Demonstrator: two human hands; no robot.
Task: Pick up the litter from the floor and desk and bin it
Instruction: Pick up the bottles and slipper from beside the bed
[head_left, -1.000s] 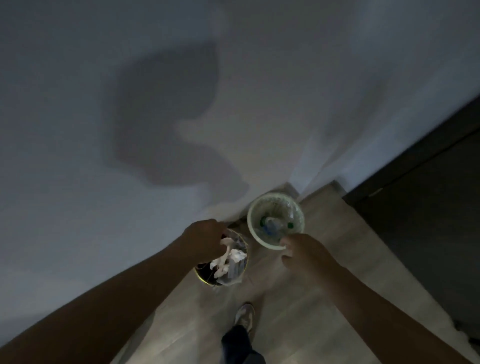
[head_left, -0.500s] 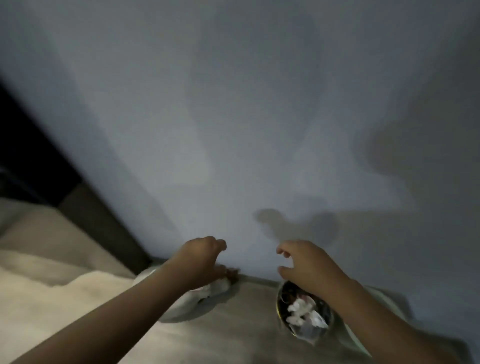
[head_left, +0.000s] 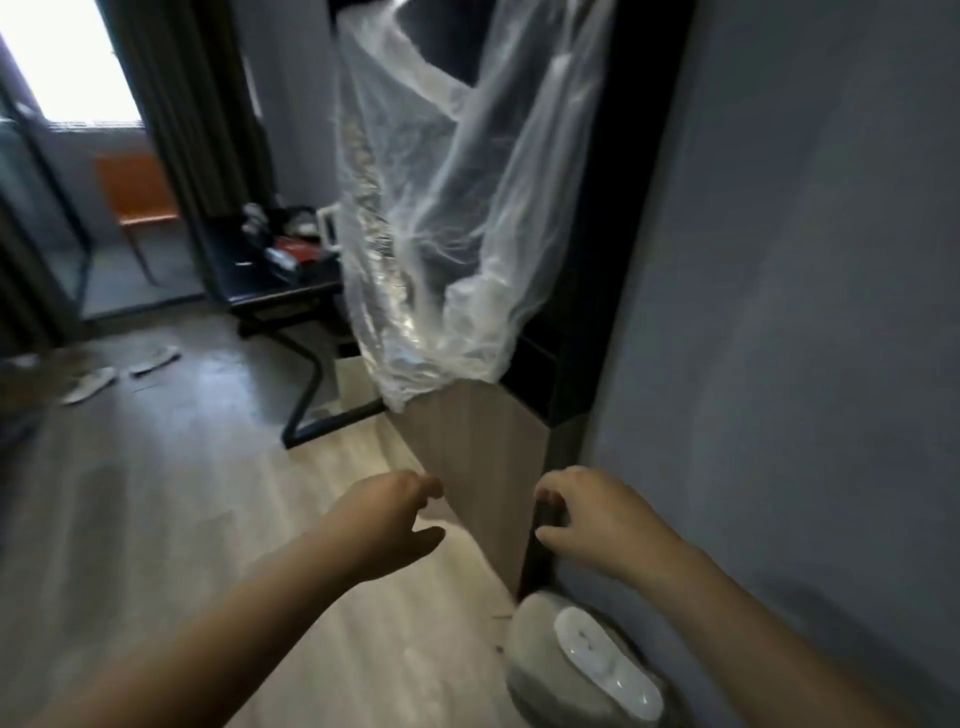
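Clear plastic bag (head_left: 441, 218) now fills view, bins mostly gone; left hand (head_left: 387, 525) and right hand (head_left: 587, 519) half-open, empty. Cluttered dark worktop (head_left: 280, 280) likely next.

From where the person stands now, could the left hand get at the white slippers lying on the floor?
Probably not without walking over. The left hand is empty and open near the body, while the slippers lie far off across bare wood floor. Nothing blocks the way; it is only distance.
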